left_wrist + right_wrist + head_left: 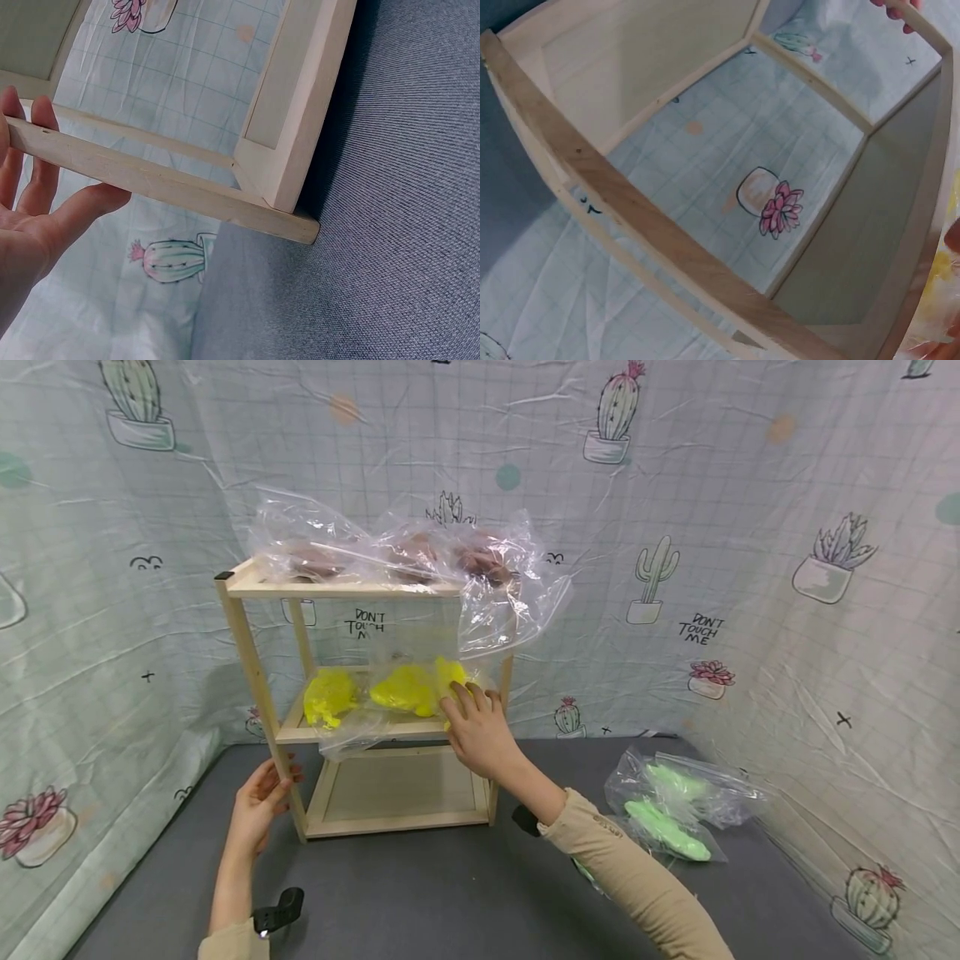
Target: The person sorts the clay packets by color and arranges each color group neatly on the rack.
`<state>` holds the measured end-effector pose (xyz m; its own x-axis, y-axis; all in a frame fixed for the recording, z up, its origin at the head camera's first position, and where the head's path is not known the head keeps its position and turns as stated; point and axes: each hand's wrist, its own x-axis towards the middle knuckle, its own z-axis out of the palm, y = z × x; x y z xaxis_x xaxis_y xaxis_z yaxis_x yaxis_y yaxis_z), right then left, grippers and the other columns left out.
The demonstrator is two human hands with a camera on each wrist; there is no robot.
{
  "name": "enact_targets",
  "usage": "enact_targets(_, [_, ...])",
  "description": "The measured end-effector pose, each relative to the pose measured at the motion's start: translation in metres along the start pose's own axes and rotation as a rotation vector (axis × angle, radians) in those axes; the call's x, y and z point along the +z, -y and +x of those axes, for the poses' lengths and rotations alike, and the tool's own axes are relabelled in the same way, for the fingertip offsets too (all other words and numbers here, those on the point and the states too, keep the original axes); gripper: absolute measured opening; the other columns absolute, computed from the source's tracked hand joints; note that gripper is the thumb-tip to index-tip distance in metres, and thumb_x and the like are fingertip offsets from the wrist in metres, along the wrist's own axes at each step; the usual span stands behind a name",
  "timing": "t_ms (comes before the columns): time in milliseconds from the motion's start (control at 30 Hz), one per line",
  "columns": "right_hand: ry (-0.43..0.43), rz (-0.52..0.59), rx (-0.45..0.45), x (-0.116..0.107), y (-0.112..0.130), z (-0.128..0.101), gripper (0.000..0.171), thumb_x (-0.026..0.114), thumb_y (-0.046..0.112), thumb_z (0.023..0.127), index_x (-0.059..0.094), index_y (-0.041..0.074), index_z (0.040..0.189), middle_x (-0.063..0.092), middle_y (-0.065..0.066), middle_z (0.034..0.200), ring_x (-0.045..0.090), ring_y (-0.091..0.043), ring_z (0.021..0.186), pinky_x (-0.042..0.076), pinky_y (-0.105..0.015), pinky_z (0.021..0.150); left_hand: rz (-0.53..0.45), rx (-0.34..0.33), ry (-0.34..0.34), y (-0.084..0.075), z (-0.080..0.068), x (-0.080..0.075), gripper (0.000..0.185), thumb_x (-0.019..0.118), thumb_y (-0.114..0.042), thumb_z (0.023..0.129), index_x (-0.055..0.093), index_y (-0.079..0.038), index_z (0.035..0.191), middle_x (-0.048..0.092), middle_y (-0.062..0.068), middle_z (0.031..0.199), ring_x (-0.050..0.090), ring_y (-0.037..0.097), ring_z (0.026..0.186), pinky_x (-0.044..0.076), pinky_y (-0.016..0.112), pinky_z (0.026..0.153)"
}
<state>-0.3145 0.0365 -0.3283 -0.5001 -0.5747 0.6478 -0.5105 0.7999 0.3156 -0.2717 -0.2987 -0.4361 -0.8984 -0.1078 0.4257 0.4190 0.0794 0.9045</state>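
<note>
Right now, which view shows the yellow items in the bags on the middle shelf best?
The head view: the bagged yellow items sit on the wooden rack's middle shelf, the right hand touching them. The right wrist view catches only a blurred yellow sliver at its edge; the left wrist view shows none.

The right hand [480, 735] lies over the rightmost yellow bag [453, 681] on the middle shelf, so that bag's front is covered and how the fingers meet the plastic cannot be told. In the right wrist view only a reddish sliver of fingertip [954, 238] shows at the edge, beside a blurred yellow patch. The left hand [260, 793] wraps the rack's front post [262, 697]; its fingers behind the post are hidden in the head view, and the left wrist view cuts off the palm [26, 247]. The brown contents [480, 562] of the top bags blur under crumpled plastic. Behind the right forearm, part of the green bags [667, 827] is covered.
</note>
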Motion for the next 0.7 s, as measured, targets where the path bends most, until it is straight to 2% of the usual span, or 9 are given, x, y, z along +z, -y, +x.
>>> enact_targets(167, [-0.083, 0.043, -0.032, 0.003, -0.001, -0.006, 0.033, 0.048, 0.024, 0.088, 0.043, 0.015, 0.119, 0.037, -0.017, 0.136, 0.037, -0.035, 0.124, 0.037, -0.048, 0.091, 0.001, -0.008, 0.002, -0.001, 0.000, -0.001, 0.036, 0.049, -0.015, 0.091, 0.047, -0.009, 0.126, 0.062, -0.022, 0.095, 0.058, -0.006, 0.088, 0.046, 0.021, 0.063])
enact_targets(367, [-0.132, 0.074, -0.078, -0.004, -0.002, -0.018, 0.047, 0.056, 0.025, 0.085, 0.042, 0.016, 0.129, 0.034, -0.017, 0.139, 0.034, -0.035, 0.127, 0.037, -0.049, 0.092, -0.024, -0.007, 0.008, 0.000, 0.000, -0.001, 0.035, 0.049, -0.015, 0.090, 0.048, -0.011, 0.126, 0.062, -0.021, 0.096, 0.059, -0.006, 0.088, 0.046, 0.021, 0.063])
enact_targets(700, [-0.209, 0.151, -0.139, -0.023, -0.012, -0.052, 0.055, 0.064, 0.017, 0.077, 0.044, 0.015, 0.129, 0.037, -0.016, 0.137, 0.035, -0.032, 0.125, 0.036, -0.046, 0.090, -0.036, 0.004, 0.010, 0.000, 0.000, -0.001, 0.035, 0.049, -0.013, 0.091, 0.047, -0.010, 0.126, 0.063, -0.019, 0.097, 0.059, -0.006, 0.089, 0.047, 0.020, 0.063])
